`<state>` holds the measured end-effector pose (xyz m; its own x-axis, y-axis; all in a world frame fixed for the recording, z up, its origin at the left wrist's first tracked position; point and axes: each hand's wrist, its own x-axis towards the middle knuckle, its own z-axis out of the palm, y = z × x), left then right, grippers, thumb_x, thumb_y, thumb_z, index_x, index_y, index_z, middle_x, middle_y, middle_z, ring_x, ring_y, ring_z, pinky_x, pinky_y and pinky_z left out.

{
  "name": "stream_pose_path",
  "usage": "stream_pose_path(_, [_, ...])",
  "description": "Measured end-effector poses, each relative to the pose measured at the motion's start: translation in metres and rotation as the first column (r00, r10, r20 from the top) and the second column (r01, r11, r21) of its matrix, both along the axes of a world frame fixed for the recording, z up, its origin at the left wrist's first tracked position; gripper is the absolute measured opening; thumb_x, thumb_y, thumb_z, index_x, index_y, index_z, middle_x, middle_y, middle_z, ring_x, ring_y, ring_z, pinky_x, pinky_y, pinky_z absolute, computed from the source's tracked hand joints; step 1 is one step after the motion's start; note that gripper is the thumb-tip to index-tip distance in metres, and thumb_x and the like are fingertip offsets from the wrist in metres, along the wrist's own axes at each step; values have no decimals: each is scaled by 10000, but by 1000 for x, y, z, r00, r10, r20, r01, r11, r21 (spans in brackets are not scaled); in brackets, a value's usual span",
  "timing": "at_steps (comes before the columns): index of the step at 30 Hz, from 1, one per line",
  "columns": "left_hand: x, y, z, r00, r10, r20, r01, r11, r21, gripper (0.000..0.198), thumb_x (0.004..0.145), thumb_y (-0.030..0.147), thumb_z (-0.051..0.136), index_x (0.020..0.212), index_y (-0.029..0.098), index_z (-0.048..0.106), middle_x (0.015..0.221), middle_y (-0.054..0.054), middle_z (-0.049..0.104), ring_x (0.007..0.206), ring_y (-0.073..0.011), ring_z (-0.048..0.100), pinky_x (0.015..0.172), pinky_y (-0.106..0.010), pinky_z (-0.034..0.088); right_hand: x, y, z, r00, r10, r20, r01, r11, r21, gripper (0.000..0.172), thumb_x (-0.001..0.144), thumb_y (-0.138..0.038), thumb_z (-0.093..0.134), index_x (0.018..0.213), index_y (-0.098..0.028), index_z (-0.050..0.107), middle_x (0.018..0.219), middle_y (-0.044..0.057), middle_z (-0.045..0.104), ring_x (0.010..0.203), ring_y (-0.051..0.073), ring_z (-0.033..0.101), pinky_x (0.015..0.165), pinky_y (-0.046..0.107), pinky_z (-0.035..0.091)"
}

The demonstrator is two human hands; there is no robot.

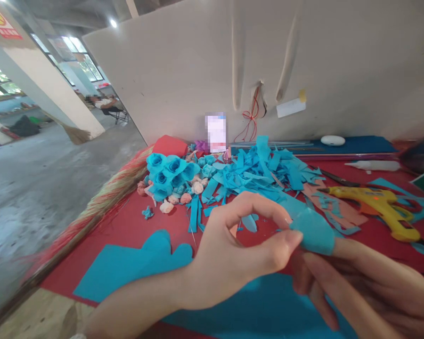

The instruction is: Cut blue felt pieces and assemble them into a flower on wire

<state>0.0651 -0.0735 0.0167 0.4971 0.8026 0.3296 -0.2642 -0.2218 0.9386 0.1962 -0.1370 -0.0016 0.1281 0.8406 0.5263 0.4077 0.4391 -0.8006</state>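
A blue crepe-paper petal [314, 230] is held up over the table between my two hands. My left hand [238, 247] is closed in a pinch, thumb and forefinger meeting at the petal's left edge. My right hand [360, 282] grips the petal's lower right side, its forefinger partly hidden behind the paper. Below my wrists lie blue paper sheets [116, 268], one with rounded lobes cut along its edge. Finished blue paper flowers [169, 172] sit beyond my left hand, beside small pink rosettes [167, 207].
Blue paper scraps [254, 169] are heaped at the table's back. To the right lie a yellow glue gun [378, 202], scissors [339, 179] and a white tube [372, 165]. A phone [215, 133] leans on the grey board [183, 70]. A person [106, 102] sits far left.
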Motion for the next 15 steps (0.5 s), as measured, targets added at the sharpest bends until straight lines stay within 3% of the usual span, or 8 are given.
stream_pose_path(6, [0,1,0,999,-22,28,21,1000,17,40,741,202,632,712,207,605,736,31,570,776,-107,526,748,-262,412,3,-3,1,995,85,-53,-89,993,-83,127,821,-291,521,838,-384,606,478,-94,575,253,90,475,266,119,411])
stream_pose_path(8, [0,1,0,999,-20,41,19,1000,20,35,738,199,636,712,207,614,742,27,577,779,-109,529,753,-264,413,0,-4,2,997,0,-80,-8,994,-108,102,807,-338,535,764,-357,625,456,-80,564,238,92,452,216,128,359])
stream_pose_path(11, [1,1,0,999,-14,42,14,1000,8,39,724,192,649,701,209,624,739,23,586,773,-112,533,756,-266,416,-7,-6,2,973,-218,-71,206,968,-144,247,755,-475,535,610,-302,634,362,-39,484,216,118,397,153,181,280])
stream_pose_path(15, [1,1,1,999,4,34,-4,1000,12,44,715,211,657,680,210,631,722,12,599,767,-127,538,745,-277,421,-9,-5,-1,963,-269,-25,259,946,-195,334,717,-551,511,549,-287,628,300,-22,401,228,149,398,146,210,281])
